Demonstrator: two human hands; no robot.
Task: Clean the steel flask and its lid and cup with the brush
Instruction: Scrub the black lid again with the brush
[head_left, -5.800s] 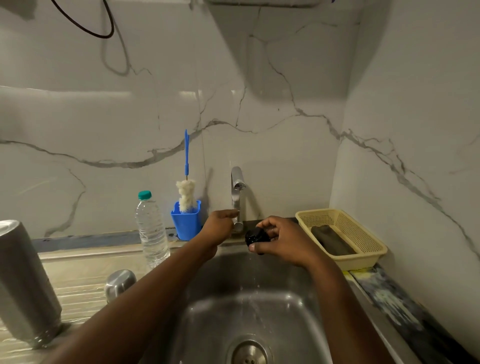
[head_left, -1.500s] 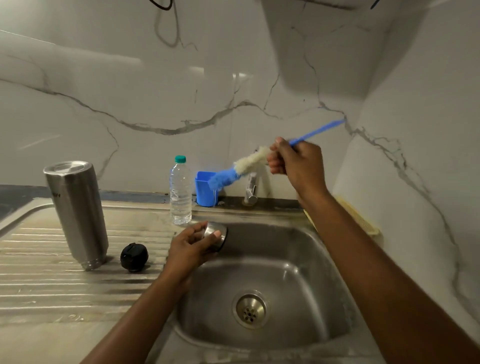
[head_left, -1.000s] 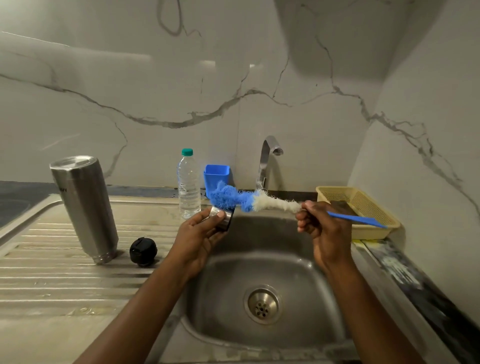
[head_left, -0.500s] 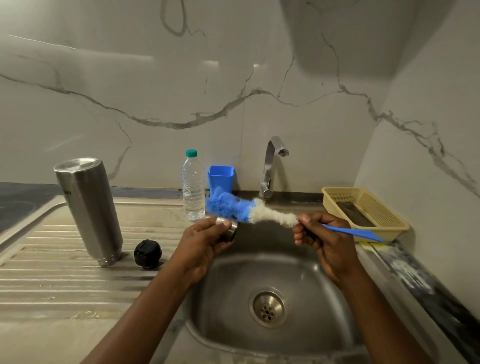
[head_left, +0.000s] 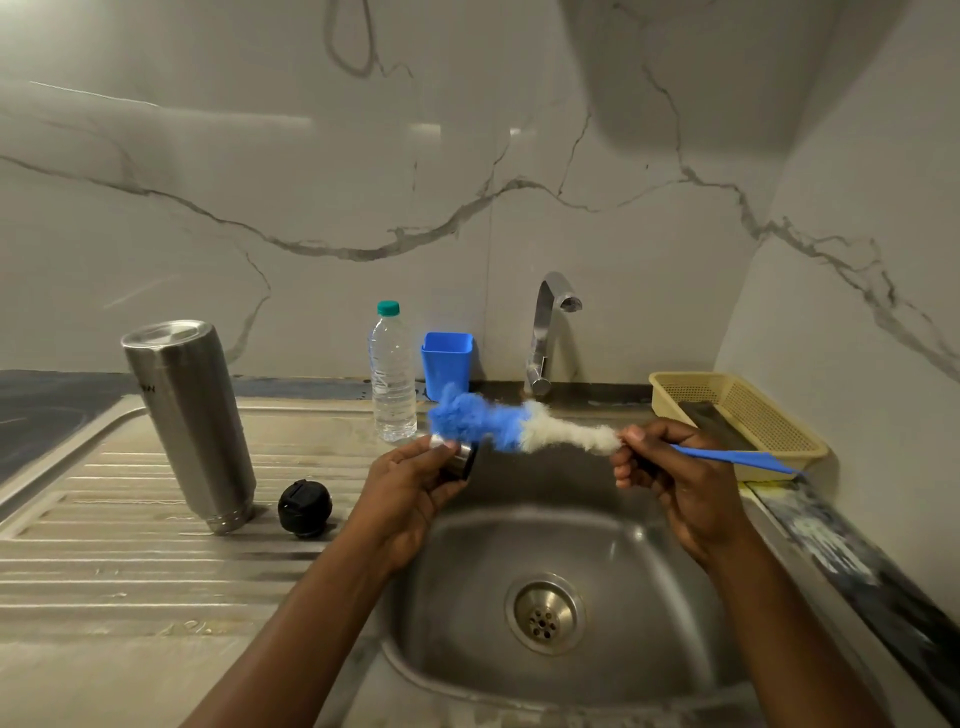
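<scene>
Over the sink (head_left: 649, 597), the left hand (head_left: 410, 488) has its fingers wrapped around the little steel cup (head_left: 462, 460), holding it tipped on its side with the mouth facing right. The right hand (head_left: 675, 473) pinches the brush (head_left: 519, 426) by its blue handle, right behind the white fluff. The blue end of the brush sits on the cup's rim and doesn't look like it's inside yet, so I'd say the cup scrub is only just starting. The flask (head_left: 189, 421) stands on the ribbed part of the counter (head_left: 130, 571) off to the left, threaded end down from what I can see, and the black lid (head_left: 304, 507) lies just beside its base. Can't tell from looking whether those two are washed already or waiting their turn, no suds or drips I can make out. The tap (head_left: 545, 332) doesn't seem to be running either. So my guess: cup in progress, a rinse to come, and the flask itself is probably the big job left.
</scene>
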